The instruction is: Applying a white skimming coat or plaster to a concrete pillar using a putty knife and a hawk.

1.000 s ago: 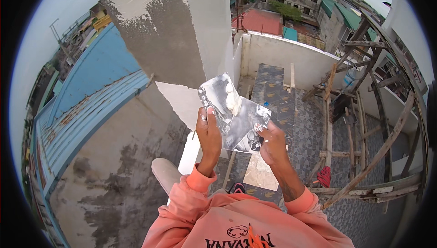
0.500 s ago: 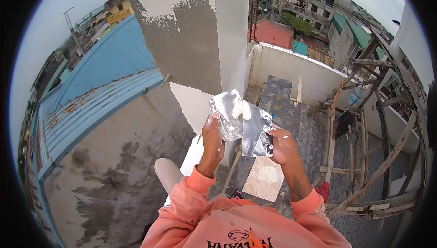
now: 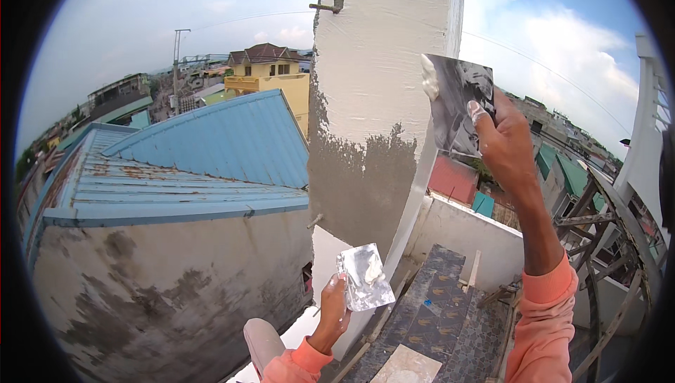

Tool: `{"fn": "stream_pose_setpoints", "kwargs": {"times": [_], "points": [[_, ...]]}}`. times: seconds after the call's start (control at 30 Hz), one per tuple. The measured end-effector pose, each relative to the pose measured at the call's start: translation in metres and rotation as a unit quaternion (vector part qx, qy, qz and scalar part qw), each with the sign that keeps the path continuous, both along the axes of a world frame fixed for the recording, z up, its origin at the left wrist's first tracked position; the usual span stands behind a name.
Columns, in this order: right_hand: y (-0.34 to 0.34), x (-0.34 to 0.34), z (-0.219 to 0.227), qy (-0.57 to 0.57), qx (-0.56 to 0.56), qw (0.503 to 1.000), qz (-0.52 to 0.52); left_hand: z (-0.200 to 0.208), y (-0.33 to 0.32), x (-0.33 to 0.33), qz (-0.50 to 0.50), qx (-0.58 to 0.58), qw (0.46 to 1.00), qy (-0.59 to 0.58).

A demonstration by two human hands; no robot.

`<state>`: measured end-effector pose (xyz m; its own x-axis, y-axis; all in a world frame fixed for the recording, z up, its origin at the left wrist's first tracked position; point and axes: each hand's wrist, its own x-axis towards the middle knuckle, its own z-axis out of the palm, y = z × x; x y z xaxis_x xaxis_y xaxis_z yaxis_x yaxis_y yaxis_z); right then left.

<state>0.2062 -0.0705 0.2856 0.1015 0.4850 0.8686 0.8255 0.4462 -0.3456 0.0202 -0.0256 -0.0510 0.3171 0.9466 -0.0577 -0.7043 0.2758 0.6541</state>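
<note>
My right hand (image 3: pixel 503 140) is raised at the right side of a square column and grips a flat metal putty scraper (image 3: pixel 453 126), thumb across its face. White putty (image 3: pixel 429 82) clings to that scraper's left edge. Lower down, my left hand (image 3: pixel 332 316) holds a second putty scraper (image 3: pixel 358 293), smeared white, with a lump of putty (image 3: pixel 374 268) on it. The column (image 3: pixel 380 52) has a white coat on its upper part and a bare grey cement band (image 3: pixel 362 186) below, with a ragged border between them. Whether the raised scraper touches the column, I cannot tell.
A pale board (image 3: pixel 408 367) lies on the patterned floor below. Wooden scaffold pieces (image 3: pixel 598 263) stand at the right. Metal stubs (image 3: pixel 327 7) project from the column's left edge. A low white wall (image 3: pixel 464 232) runs behind; a blue metal roof (image 3: pixel 225 144) lies to the left.
My hands have parted. The right one rose with its scraper to the column's upper right; the left moved slightly lower in view. The view has tilted upward, showing more of the column and sky.
</note>
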Motion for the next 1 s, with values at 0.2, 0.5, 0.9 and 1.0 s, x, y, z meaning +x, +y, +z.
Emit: {"fn": "stream_pose_setpoints", "kwargs": {"times": [0.2,0.5,0.9,1.0], "points": [[0.129,-0.029,0.13,-0.509,0.246,0.78,-0.267,-0.011,0.014,-0.026,0.026,0.009,0.999,-0.029],[0.238,-0.048,0.163,-0.656,0.202,0.621,-0.378,-0.079,0.062,-0.071,0.09,0.006,0.996,-0.022],[0.204,-0.06,0.102,-0.698,0.042,0.595,-0.396,-0.098,0.155,-0.074,0.074,0.063,0.995,0.001],[0.186,-0.064,0.13,-0.684,0.087,0.588,-0.423,-0.131,0.166,-0.073,0.057,0.066,0.996,0.002]]}}
